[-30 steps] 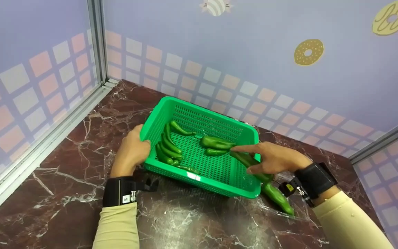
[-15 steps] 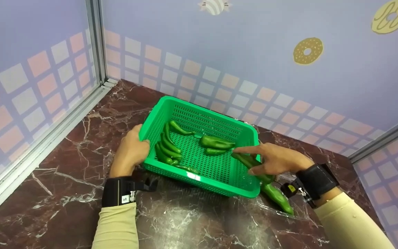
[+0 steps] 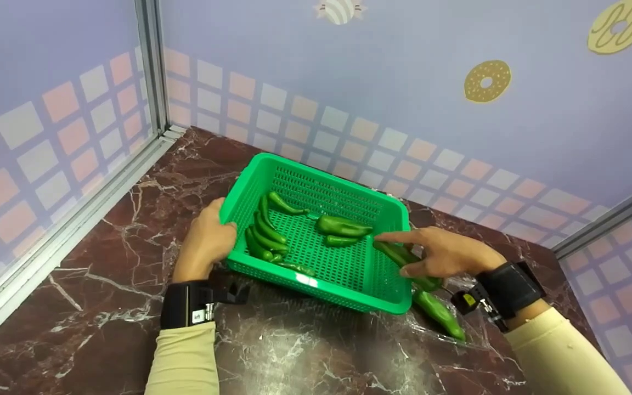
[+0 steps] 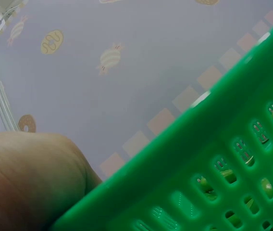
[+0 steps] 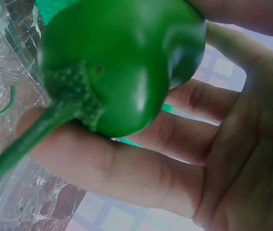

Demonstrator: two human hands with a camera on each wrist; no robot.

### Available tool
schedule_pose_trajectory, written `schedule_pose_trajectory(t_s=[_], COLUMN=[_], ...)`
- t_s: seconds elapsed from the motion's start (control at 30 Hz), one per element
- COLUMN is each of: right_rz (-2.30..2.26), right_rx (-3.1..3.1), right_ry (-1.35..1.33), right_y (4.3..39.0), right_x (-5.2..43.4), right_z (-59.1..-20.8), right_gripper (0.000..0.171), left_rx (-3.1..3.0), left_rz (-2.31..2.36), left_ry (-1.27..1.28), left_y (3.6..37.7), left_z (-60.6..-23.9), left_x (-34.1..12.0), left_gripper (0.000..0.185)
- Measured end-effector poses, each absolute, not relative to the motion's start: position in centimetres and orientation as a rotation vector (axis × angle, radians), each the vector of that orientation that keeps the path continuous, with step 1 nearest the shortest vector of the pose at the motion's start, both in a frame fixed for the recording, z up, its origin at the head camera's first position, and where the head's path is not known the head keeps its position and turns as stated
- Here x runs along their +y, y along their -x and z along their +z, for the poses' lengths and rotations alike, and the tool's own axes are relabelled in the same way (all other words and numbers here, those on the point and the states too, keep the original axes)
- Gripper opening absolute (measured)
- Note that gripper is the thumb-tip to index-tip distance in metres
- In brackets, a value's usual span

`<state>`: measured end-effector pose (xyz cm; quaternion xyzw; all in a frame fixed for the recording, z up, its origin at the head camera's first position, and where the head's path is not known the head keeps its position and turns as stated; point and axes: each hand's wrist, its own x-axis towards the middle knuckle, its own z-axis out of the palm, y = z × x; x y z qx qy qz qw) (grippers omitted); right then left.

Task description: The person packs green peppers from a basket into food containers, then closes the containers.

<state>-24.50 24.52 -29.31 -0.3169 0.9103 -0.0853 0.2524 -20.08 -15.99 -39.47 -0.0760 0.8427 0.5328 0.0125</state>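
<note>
green pepper (image 3: 404, 258) in right grip (image 3: 442, 255), basket (image 3: 349, 299) rim below; left grip (image 3: 206, 244) curled round basket edge

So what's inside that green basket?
Several green peppers lie on the green basket's slotted floor, with two more mid-basket. The right hand holds another pepper over the rim; its fingers hide part of it.

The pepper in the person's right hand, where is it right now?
In the head view the pepper sits in the right hand, lying across the right rim of the green basket, just above another pepper on the marble counter.
</note>
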Motion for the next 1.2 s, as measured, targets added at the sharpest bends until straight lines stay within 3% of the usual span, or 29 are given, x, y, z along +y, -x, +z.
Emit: schedule_pose_trajectory(t_s=[0.93, 1.2], right_rz=[-0.353, -0.348], right_rx=[2.463, 2.507], right_ry=[0.744, 0.827], right_y=[24.1, 24.0], right_x=[26.8, 28.0], right_z=[-29.4, -30.0], right_gripper=[0.075, 0.074], left_rx=[2.594, 2.605], left_rz=[1.680, 1.671], left_ry=[0.248, 0.229], left_y=[20.0, 20.1], left_z=[-39.5, -39.5], left_x=[-16.0, -16.0], left_gripper=[0.065, 0.064])
